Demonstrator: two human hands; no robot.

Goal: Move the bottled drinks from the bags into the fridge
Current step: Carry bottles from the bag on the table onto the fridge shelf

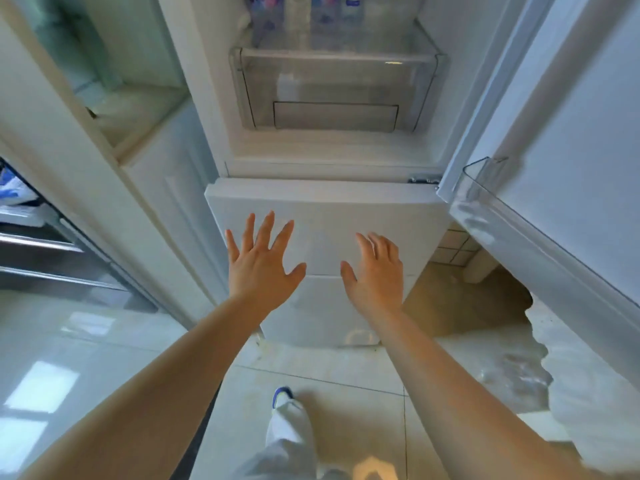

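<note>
Fridge (pixel 332 157) upper compartment open, bottled drinks (pixel 304 12) standing on its shelf above a clear drawer (pixel 337 88) with nothing visible inside, left hand (pixel 262 261) and right hand (pixel 375 271) both empty, fingers spread, before the closed lower door (pixel 322 216)

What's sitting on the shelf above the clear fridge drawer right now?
Several bottles stand on the shelf above the clear drawer; only their lower parts show, tops cut off by the frame. The drawer looks empty.

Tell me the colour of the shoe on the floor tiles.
The shoe is blue and white, seen in the head view, low between the arms.
</note>
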